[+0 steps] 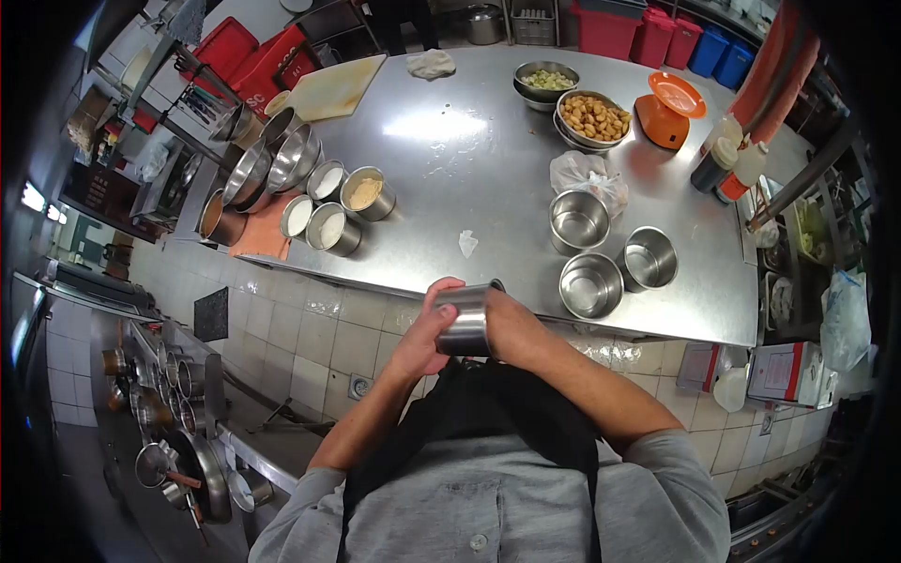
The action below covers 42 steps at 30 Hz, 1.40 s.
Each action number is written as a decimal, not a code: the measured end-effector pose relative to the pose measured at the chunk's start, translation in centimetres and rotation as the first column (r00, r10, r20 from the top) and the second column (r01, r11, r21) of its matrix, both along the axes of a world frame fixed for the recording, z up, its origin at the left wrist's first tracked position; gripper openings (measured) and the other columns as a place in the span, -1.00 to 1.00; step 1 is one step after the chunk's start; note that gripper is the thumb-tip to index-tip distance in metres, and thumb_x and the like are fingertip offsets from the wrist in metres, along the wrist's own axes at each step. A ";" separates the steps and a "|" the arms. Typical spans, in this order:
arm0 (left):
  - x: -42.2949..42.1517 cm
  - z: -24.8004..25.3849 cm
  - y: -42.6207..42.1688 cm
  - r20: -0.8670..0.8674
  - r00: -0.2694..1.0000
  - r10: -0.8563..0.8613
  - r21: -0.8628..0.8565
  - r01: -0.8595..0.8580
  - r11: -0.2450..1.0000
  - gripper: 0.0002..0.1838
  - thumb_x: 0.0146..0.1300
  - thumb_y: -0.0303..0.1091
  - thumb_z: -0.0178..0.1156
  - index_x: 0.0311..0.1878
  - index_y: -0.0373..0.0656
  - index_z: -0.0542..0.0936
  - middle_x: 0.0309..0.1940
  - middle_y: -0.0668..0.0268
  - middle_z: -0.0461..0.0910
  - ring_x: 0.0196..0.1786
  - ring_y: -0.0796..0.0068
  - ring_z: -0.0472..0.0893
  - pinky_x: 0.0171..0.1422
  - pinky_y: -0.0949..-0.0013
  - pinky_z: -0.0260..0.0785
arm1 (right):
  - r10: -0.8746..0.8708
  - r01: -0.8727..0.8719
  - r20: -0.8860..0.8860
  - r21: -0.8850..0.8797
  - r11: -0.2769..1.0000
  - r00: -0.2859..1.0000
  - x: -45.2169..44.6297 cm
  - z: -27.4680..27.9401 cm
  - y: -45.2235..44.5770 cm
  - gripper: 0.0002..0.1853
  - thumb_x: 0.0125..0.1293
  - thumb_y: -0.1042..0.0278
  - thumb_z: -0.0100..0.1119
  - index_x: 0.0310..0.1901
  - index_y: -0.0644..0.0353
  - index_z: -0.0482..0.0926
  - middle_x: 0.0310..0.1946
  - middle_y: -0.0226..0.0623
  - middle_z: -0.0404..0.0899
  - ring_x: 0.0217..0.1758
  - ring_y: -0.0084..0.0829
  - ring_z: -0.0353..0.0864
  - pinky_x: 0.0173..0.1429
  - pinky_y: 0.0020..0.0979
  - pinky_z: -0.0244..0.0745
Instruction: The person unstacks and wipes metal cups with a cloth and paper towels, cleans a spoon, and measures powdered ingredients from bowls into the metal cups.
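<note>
A steel pot (466,328) is held on its side in front of my body, below the table's near edge. My left hand (434,328) grips it from the left, thumb across its outer wall. My right hand (511,327) reaches to the pot's open end on the right; its fingers are hidden inside or behind the rim, and what they hold cannot be made out. Three empty steel pots (591,285) stand on the steel table (422,239) to the right. A small white scrap (467,244) lies on the table just beyond my hands.
At the left stand containers of powder (333,231) beside stacked steel bowls (294,159). Further back are a cutting board (336,87), a white cloth (431,64), a bowl of brown chunks (594,118), an orange scale (662,123) and bottles (741,173). A plastic bag (577,171) lies behind the empty pots.
</note>
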<state>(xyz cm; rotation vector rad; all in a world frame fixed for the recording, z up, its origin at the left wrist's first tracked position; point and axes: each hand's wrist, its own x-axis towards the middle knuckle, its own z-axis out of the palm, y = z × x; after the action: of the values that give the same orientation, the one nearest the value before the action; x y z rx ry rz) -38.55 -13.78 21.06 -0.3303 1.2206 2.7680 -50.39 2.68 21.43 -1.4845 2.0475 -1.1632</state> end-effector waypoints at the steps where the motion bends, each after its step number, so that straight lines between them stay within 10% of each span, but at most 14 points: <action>1: 0.3 -0.1 0.2 -0.033 0.999 -0.035 -0.238 0.026 0.971 -0.39 0.50 -0.15 0.24 0.51 0.02 0.26 0.20 0.21 0.44 0.21 0.34 0.54 0.29 0.20 0.47 | 0.027 -0.024 0.044 -0.070 0.997 0.999 0.9 -1.2 0.7 -0.54 0.25 0.40 0.40 0.20 0.21 0.61 0.15 -0.05 0.68 0.17 0.05 0.67 0.25 -0.09 0.58; 3: 0.3 -0.7 0.0 -0.085 0.990 -0.115 -0.662 0.030 0.749 -0.39 0.49 -0.15 0.27 0.50 0.03 0.28 0.20 0.22 0.43 0.24 0.37 0.51 0.31 0.21 0.45 | 0.104 -0.080 0.105 -0.211 0.974 0.989 1.5 -4.6 1.2 -0.55 0.21 0.37 0.40 0.15 0.21 0.64 0.12 -0.01 0.69 0.11 0.10 0.67 0.16 -0.08 0.60; 5: 0.7 -0.5 0.5 -0.117 0.989 -0.095 -0.515 0.021 0.857 -0.36 0.45 -0.14 0.31 0.50 0.06 0.30 0.19 0.25 0.42 0.27 0.40 0.47 0.32 0.24 0.44 | 0.140 -0.116 0.406 -0.085 0.990 0.903 1.3 -5.4 1.9 -0.52 0.22 0.40 0.39 0.20 0.24 0.60 0.07 -0.11 0.71 0.02 -0.13 0.73 0.12 -0.19 0.63; 8: 1.1 0.0 1.4 -0.090 0.995 0.033 -0.130 -0.045 0.990 -0.35 0.45 -0.12 0.32 0.51 0.06 0.30 0.19 0.25 0.42 0.26 0.39 0.48 0.31 0.23 0.44 | 0.157 0.009 0.984 -0.158 0.987 0.080 0.9 -0.8 2.4 -0.60 0.26 0.54 0.31 0.15 0.25 0.60 -0.07 -0.33 0.68 -0.14 -0.52 0.71 -0.04 -0.44 0.62; 9: 1.0 0.3 1.9 -0.075 0.992 0.097 -0.042 -0.100 0.994 -0.35 0.45 -0.11 0.32 0.51 0.06 0.30 0.20 0.24 0.43 0.25 0.38 0.49 0.31 0.23 0.45 | 0.165 0.141 0.985 -0.171 0.975 0.057 0.3 0.5 2.8 -0.66 0.30 0.58 0.27 0.11 0.25 0.62 -0.15 -0.39 0.67 -0.17 -0.56 0.70 -0.11 -0.50 0.59; 11: 1.1 0.3 2.1 -0.039 0.988 0.147 0.049 -0.145 0.988 -0.36 0.47 -0.10 0.30 0.51 0.06 0.29 0.22 0.22 0.44 0.24 0.35 0.52 0.31 0.20 0.47 | -0.031 0.180 0.862 -0.071 0.981 0.506 -0.4 0.0 2.3 -0.66 0.32 0.56 0.19 0.14 0.25 0.60 -0.04 -0.30 0.69 -0.04 -0.42 0.71 0.06 -0.32 0.64; 13: 1.9 -0.5 1.8 0.008 0.992 0.124 0.059 -0.124 0.991 -0.38 0.49 -0.06 0.26 0.50 0.07 0.28 0.24 0.19 0.45 0.21 0.31 0.56 0.32 0.15 0.50 | -0.066 0.114 0.232 -0.201 0.973 0.971 -0.3 -1.7 1.8 -0.67 0.32 0.58 0.16 0.12 0.28 0.61 -0.07 -0.16 0.70 -0.10 -0.25 0.73 0.06 -0.27 0.63; 14: 1.8 -0.8 1.4 -0.040 0.995 0.095 -0.182 -0.101 0.978 -0.38 0.50 -0.03 0.24 0.50 0.06 0.28 0.25 0.17 0.45 0.21 0.30 0.57 0.33 0.12 0.50 | -0.089 0.047 -0.166 -0.239 0.970 0.982 -0.1 -2.6 1.4 -0.67 0.32 0.58 0.15 0.11 0.29 0.62 -0.08 -0.10 0.71 -0.14 -0.17 0.74 0.05 -0.24 0.62; 16: 1.6 -1.2 0.7 -0.103 0.995 0.007 -0.618 -0.069 0.783 -0.38 0.52 0.02 0.21 0.50 0.05 0.27 0.28 0.15 0.45 0.21 0.27 0.58 0.35 0.05 0.50 | 0.089 -0.072 0.071 -0.207 0.976 0.993 1.4 -2.5 1.1 -0.68 0.28 0.60 0.14 0.08 0.31 0.61 -0.06 -0.03 0.69 -0.13 -0.05 0.73 0.09 -0.17 0.61; 18: 2.1 -1.2 0.8 -0.107 0.993 0.049 -0.327 -0.082 0.942 -0.35 0.52 0.08 0.19 0.51 0.01 0.27 0.29 0.16 0.46 0.28 0.25 0.56 0.42 0.01 0.45 | 0.051 -0.163 0.522 0.171 0.972 0.851 1.2 0.4 1.6 -0.71 0.30 0.57 0.19 0.06 0.30 0.60 -0.07 -0.13 0.69 -0.12 -0.14 0.74 0.08 -0.22 0.62; 21: 2.1 -2.3 0.3 -0.048 0.981 0.186 -0.013 -0.187 0.982 -0.30 0.52 0.22 0.12 0.50 -0.06 0.32 0.32 0.16 0.49 0.39 0.17 0.51 0.51 -0.02 0.36 | 0.109 0.009 0.993 -0.110 0.994 0.033 0.7 0.2 1.2 -0.70 0.35 0.52 0.22 0.11 0.26 0.59 -0.06 -0.26 0.69 -0.11 -0.32 0.74 0.06 -0.31 0.63; 25: 0.7 -4.8 -2.2 0.117 0.963 0.244 0.302 -0.269 0.915 -0.16 0.49 0.45 -0.05 0.48 -0.10 0.42 0.41 0.14 0.50 0.49 0.06 0.45 0.60 -0.09 0.26 | 0.019 0.055 0.790 -0.067 0.996 0.613 0.3 0.2 -2.3 -0.68 0.37 0.44 0.31 0.14 0.20 0.60 -0.07 -0.40 0.66 -0.02 -0.56 0.65 0.09 -0.44 0.56; 39: -2.7 -8.9 -11.5 0.615 0.685 0.390 0.421 -0.704 0.572 -0.56 0.61 -0.01 0.09 0.26 -0.17 0.45 0.30 0.03 0.43 0.42 -0.08 0.47 0.55 -0.17 0.43 | -0.261 0.188 0.714 0.182 0.965 0.650 -1.8 0.5 -0.9 -0.65 0.41 0.40 0.32 0.19 0.17 0.57 -0.13 -0.48 0.65 -0.03 -0.61 0.64 0.08 -0.49 0.56; 42: -2.4 -8.4 -10.5 0.601 0.703 0.380 0.208 -0.597 0.775 -0.64 0.58 -0.02 0.12 0.11 -0.14 0.50 0.19 0.05 0.50 0.31 -0.03 0.54 0.44 -0.10 0.49 | -0.358 0.375 0.597 0.102 0.921 0.718 -1.1 0.9 3.5 -0.70 0.40 0.45 0.29 0.14 0.19 0.59 -0.01 -0.38 0.61 0.07 -0.57 0.61 0.16 -0.45 0.55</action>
<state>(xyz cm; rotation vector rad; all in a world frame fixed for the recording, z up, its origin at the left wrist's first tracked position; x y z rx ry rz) -40.95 -24.29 12.70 -1.4661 0.4557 2.9023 -51.47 6.16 22.33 -0.5659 1.8829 -1.5691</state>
